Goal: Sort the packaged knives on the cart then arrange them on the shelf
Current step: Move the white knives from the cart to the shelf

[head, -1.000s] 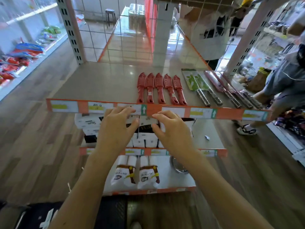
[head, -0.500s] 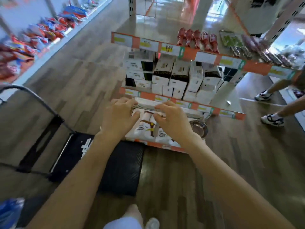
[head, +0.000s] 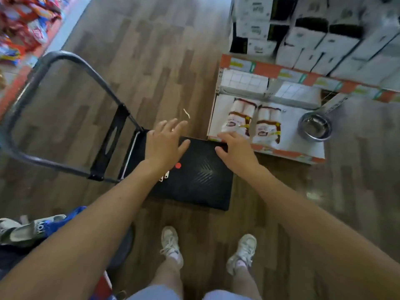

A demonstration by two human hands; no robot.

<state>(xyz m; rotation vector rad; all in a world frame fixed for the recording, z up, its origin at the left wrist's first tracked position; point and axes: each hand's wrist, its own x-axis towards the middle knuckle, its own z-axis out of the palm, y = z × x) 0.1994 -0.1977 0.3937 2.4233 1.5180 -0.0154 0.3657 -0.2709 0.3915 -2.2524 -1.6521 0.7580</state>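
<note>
A flat black platform cart (head: 201, 176) lies on the wooden floor in front of my feet, its grey handle (head: 65, 61) folded out to the left. Its deck shows only a red dot and some small white pieces near my left wrist; no packaged knives are visible. My left hand (head: 165, 144) hovers over the cart's far left corner, fingers spread, holding nothing. My right hand (head: 234, 148) hangs over the far right edge, fingers loosely apart and empty. The shelf unit (head: 266, 70) stands at the upper right.
The bottom shelf holds two white-and-brown packs (head: 255, 124) and a steel bowl (head: 315, 127). White boxes (head: 313, 35) fill the shelf above. Snack packets (head: 19, 22) line the far left. Another person's shoe (head: 26, 230) and a blue bag sit at lower left.
My view has tilted down from the top shelf with the knives to the floor. Both hands dropped from the shelf edge to just above the cart, fingers now spread.
</note>
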